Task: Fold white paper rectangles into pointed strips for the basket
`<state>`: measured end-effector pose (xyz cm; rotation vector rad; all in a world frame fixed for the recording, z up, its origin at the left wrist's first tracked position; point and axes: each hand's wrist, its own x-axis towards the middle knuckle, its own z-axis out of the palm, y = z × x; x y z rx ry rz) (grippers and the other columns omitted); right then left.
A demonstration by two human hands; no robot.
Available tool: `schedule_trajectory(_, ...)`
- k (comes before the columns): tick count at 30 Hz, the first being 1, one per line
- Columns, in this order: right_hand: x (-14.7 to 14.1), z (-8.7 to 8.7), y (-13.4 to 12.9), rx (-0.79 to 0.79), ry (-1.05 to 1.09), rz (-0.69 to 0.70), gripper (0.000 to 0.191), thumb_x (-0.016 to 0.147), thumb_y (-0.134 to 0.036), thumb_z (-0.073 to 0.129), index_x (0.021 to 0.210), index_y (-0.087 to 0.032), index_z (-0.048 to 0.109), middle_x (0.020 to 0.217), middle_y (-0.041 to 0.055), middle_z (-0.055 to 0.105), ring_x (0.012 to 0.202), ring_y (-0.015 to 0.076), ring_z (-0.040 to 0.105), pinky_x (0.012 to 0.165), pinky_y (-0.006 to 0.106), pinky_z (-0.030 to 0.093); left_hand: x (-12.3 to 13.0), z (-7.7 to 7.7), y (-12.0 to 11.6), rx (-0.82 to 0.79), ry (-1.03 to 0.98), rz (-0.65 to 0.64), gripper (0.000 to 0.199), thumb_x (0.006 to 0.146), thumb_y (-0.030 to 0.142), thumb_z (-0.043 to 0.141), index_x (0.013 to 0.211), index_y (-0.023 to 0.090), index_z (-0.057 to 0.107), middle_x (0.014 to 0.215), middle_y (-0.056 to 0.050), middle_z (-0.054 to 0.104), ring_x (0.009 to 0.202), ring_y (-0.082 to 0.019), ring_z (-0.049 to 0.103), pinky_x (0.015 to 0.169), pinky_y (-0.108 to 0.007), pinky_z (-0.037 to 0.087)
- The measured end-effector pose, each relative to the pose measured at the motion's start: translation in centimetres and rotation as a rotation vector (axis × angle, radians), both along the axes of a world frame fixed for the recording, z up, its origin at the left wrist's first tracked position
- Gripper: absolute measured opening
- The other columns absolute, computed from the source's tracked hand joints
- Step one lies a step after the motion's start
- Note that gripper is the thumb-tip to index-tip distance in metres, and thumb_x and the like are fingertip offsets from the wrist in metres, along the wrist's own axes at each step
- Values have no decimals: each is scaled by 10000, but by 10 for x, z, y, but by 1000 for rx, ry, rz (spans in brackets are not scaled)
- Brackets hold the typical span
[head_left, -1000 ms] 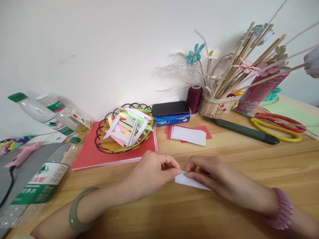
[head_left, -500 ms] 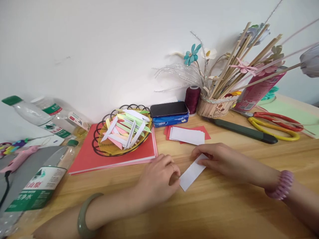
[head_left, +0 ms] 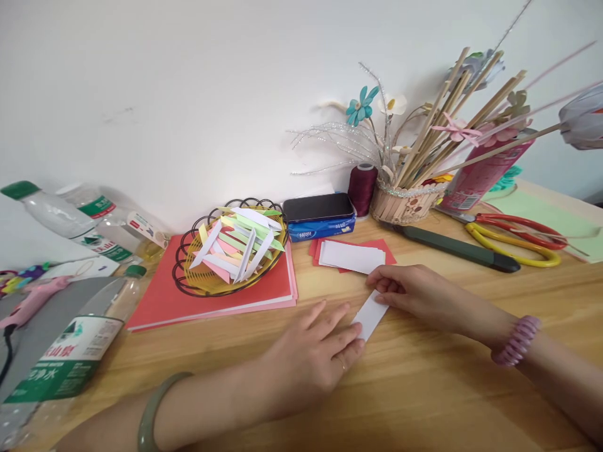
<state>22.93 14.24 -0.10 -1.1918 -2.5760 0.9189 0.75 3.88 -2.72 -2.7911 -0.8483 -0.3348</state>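
Observation:
A narrow white paper strip point(head_left: 372, 317) lies slanted on the wooden table in front of me. My left hand point(head_left: 313, 351) is spread out, with its fingertips resting on the strip's near end. At the far end, my right hand point(head_left: 409, 285) has the strip between thumb and curled fingers. Just beyond the right hand sits a small stack of white paper slips point(head_left: 351, 256) on top of red paper slips point(head_left: 389, 247). Folded paper pieces point(head_left: 235, 242) in several colours fill a yellow woven basket point(head_left: 200, 285) with a dark looped rim.
Red paper sheets point(head_left: 151, 295) lie under the basket. Plastic bottles point(head_left: 80, 345) and a pink glue gun point(head_left: 38, 301) are on the left. A phone point(head_left: 320, 207) tops a blue tissue pack point(head_left: 325, 228). Thread point(head_left: 362, 189), a flower pot point(head_left: 400, 204), a green-handled tool point(head_left: 452, 245) and scissors point(head_left: 513, 245) stand or lie right.
My left hand has opened from a curled pose and laid its fingers over the strip's near end. The right hand's fingers have curled in more at the far end.

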Motion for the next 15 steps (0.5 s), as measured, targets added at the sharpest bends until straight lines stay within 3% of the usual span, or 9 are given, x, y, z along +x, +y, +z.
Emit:
schedule_trajectory(9, 3, -21, -22, 301, 40, -26, 209, 893, -218, 384, 933, -177, 584, 881, 71, 609, 776, 189, 582, 688, 323, 458, -7, 9, -8, 18, 101, -36, 301, 958, 177, 355, 1203, 100, 512, 1242, -118, 565, 1213, -273, 452, 999, -474, 332)
schedule_trajectory(15, 6, -25, -26, 451, 29, -10, 238, 916, -207, 381, 947, -158, 612, 864, 87, 579, 781, 213, 572, 679, 367, 487, -15, 21, -3, -134, 194, -88, 283, 963, 207, 385, 1220, 163, 494, 1281, -116, 537, 1255, -264, 422, 998, -471, 353)
